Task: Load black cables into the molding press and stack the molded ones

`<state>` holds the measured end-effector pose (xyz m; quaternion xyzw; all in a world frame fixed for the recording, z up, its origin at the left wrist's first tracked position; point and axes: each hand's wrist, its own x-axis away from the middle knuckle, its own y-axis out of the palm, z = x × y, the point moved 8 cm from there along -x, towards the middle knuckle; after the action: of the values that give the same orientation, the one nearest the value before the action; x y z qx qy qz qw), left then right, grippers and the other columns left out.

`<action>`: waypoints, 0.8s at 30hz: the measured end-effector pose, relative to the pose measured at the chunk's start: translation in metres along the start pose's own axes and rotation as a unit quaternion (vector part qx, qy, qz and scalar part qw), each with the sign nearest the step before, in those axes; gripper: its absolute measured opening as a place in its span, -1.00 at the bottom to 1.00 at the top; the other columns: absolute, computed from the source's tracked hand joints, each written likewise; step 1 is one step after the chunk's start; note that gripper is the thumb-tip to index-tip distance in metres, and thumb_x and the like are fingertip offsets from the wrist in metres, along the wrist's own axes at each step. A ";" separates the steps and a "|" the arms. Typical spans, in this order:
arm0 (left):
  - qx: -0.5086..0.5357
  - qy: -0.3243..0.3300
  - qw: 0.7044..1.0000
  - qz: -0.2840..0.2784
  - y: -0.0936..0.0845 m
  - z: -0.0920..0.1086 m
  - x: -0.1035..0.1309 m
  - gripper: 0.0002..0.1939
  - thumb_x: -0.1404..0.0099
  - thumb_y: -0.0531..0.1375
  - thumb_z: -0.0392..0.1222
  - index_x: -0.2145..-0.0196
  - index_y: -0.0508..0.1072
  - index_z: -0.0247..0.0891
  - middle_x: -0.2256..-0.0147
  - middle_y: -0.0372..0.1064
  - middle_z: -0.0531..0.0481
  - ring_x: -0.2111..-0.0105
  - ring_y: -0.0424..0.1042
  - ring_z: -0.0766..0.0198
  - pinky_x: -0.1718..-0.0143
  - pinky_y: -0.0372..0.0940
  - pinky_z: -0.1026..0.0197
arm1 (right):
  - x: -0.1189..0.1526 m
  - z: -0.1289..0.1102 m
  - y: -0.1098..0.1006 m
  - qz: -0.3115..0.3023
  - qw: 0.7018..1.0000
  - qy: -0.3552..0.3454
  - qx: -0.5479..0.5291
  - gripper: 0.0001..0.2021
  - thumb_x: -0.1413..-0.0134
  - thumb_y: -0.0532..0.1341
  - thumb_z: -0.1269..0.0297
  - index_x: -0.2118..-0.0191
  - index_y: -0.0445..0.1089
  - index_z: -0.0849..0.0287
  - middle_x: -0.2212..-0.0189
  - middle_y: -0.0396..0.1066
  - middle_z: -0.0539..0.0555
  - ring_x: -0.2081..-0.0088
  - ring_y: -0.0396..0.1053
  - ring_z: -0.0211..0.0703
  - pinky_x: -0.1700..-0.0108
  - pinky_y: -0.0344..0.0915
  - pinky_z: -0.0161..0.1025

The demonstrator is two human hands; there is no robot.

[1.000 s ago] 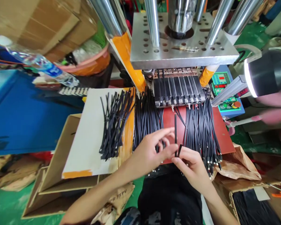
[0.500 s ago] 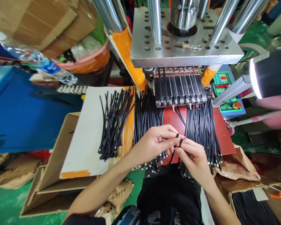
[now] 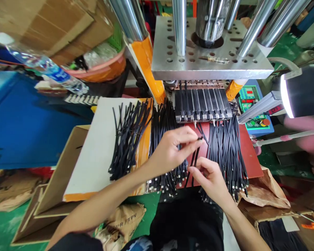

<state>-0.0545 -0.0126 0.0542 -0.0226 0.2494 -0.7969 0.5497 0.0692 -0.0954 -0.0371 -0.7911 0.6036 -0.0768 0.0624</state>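
Left hand: the upper ends of thin black cables (image 3: 195,155) are pinched between the thumb and forefinger of the left hand (image 3: 174,148), held above the red board (image 3: 251,155).
Right hand: the fingers of the right hand (image 3: 209,176) are curled beside the same cables, lower down; whether the cables are gripped there cannot be told.
Held cables: they are slanted downward from the left hand past the right fingertips, toward the board's near edge.
Mold block (image 3: 202,104): black cables are laid in its slots; its front edge is set beyond the hands, with two small metal pegs projecting from it.
Press plate (image 3: 211,68): it is held above the mold block by metal columns, its front edge overhanging the block's rear part.
Room at the hands: a strip of red surface is left between the middle bundle (image 3: 163,122) and the right bundle (image 3: 226,153); both bundles reach the near edge.
Left side: a third bundle (image 3: 129,139) is spread on the white board (image 3: 90,153), near its orange-taped right edge, with white surface seen to its left.
Right side: the control panel (image 3: 252,109) and lit lamp (image 3: 302,91) are placed beyond the board.
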 end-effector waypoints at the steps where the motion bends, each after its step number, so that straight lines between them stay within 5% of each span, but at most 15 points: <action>1: -0.027 0.020 0.999 0.031 -0.008 -0.004 -0.010 -0.75 -0.50 0.24 -0.12 0.31 0.67 -0.18 0.23 0.59 -0.06 0.16 0.55 0.15 0.02 0.46 0.09 | 0.003 0.005 0.007 -0.035 0.999 0.012 0.005 -0.68 -0.40 0.26 0.16 0.42 0.36 0.12 0.49 0.28 -0.05 0.46 0.21 -0.24 0.41 0.14 -0.25; 5: -0.138 0.050 0.982 0.119 -0.033 -0.045 -0.058 -0.78 -0.51 0.22 -0.17 0.22 0.67 -0.23 -0.22 0.49 -0.15 -0.32 0.37 0.04 -0.43 0.17 -0.12 | -0.005 -0.009 0.002 -0.162 0.984 0.001 0.072 -0.68 -0.42 0.24 0.18 0.42 0.42 0.13 0.48 0.36 -0.04 0.44 0.27 -0.23 0.38 0.17 -0.24; 8: -0.187 0.016 0.972 0.139 -0.039 -0.086 -0.094 -0.78 -0.52 0.22 -0.17 0.22 0.65 -0.27 -0.27 0.45 -0.21 -0.38 0.31 0.00 -0.46 0.13 -0.15 | -0.054 -0.043 -0.046 -0.110 0.983 -0.045 0.137 -0.61 -0.40 0.28 0.09 0.47 0.43 0.14 0.54 0.37 -0.05 0.48 0.26 -0.27 0.39 0.17 -0.25; 11: -0.203 -0.009 0.966 0.161 -0.039 -0.106 -0.111 -0.78 -0.54 0.16 -0.19 0.05 0.60 -0.28 -0.16 0.55 -0.22 -0.34 0.36 0.00 -0.43 0.19 -0.13 | -0.122 -0.068 -0.086 -0.056 0.989 -0.070 0.119 -0.60 -0.31 0.34 -0.03 0.45 0.45 0.15 0.56 0.44 -0.03 0.51 0.34 -0.27 0.40 0.25 -0.27; 15: -0.213 0.052 0.956 0.192 -0.041 -0.089 -0.086 -0.56 -0.59 0.06 -0.17 -0.34 0.32 -0.30 -0.34 0.36 -0.31 -0.36 0.36 0.04 -0.41 0.27 -0.06 | -0.195 -0.068 -0.093 -0.068 0.989 -0.075 0.108 -0.60 -0.22 0.38 -0.09 0.37 0.51 0.20 0.58 0.45 -0.01 0.54 0.36 -0.29 0.44 0.30 -0.31; 20: -0.310 0.265 0.912 -0.040 -0.007 -0.058 -0.041 -0.61 -0.55 0.14 -0.24 -0.27 0.43 -0.29 -0.29 0.44 -0.26 -0.34 0.40 0.01 -0.39 0.34 -0.14 | -0.231 -0.051 -0.084 -0.089 0.982 -0.086 0.140 -0.58 -0.15 0.41 -0.10 0.44 0.47 0.19 0.56 0.43 -0.01 0.54 0.35 -0.29 0.55 0.26 -0.36; 24: -0.375 0.301 0.875 -0.056 0.000 -0.055 -0.040 -0.62 -0.51 0.20 -0.27 -0.21 0.46 -0.43 -0.28 0.44 -0.34 -0.32 0.41 -0.07 -0.37 0.36 -0.20 | -0.232 -0.048 -0.089 -0.032 0.979 -0.119 0.164 -0.60 -0.20 0.39 -0.04 0.46 0.44 0.18 0.64 0.36 -0.05 0.62 0.31 -0.31 0.58 0.24 -0.36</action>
<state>-0.0562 0.0431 0.0157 0.0004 0.6811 -0.6413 0.3533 0.0841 0.1512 0.0166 -0.7926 0.5452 -0.0822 0.2605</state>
